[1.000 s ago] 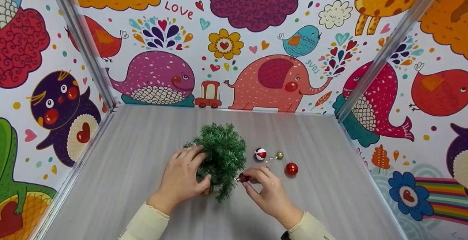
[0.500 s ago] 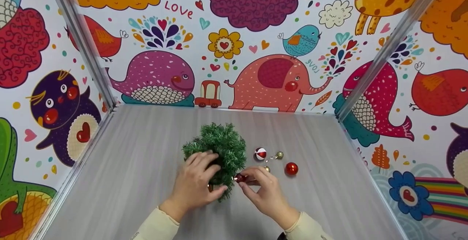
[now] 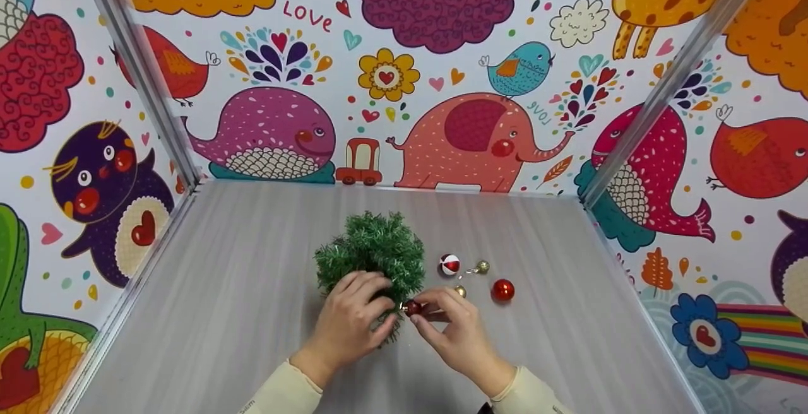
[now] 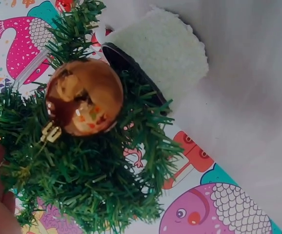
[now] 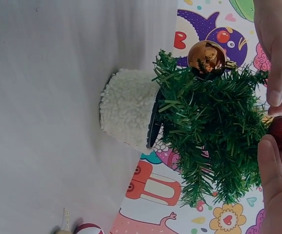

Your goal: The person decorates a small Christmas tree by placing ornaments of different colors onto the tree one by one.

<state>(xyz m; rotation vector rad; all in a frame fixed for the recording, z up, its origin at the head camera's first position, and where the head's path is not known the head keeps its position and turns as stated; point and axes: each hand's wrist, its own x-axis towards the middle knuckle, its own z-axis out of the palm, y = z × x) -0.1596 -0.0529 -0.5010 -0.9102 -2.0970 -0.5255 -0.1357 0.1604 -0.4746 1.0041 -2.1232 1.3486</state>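
Note:
A small green artificial tree (image 3: 372, 243) stands on the table in a white fuzzy pot, which shows in the right wrist view (image 5: 129, 107). My right hand (image 3: 464, 338) pinches a small dark red bauble (image 3: 411, 307) by the tree's right side, its metal cap towards the branches. My left hand (image 3: 350, 322) is at the front of the tree, fingers loosely bent over the branches, thumb and forefinger near the bauble's cap; whether they grip a branch is unclear. A shiny copper-gold bauble (image 4: 85, 97) is on the tree's near side, hidden behind my left hand in the head view.
Right of the tree lie a red-and-white bauble (image 3: 449, 265), a small gold one (image 3: 482, 267), a shiny red one (image 3: 503, 290) and another gold one (image 3: 460, 291) just beyond my right hand. Patterned panels with metal edges enclose the grey table (image 3: 240, 262).
My left hand has moved right and nearer, from the tree's left side towards the bauble. The red bauble has shifted slightly left in my right hand's pinch.

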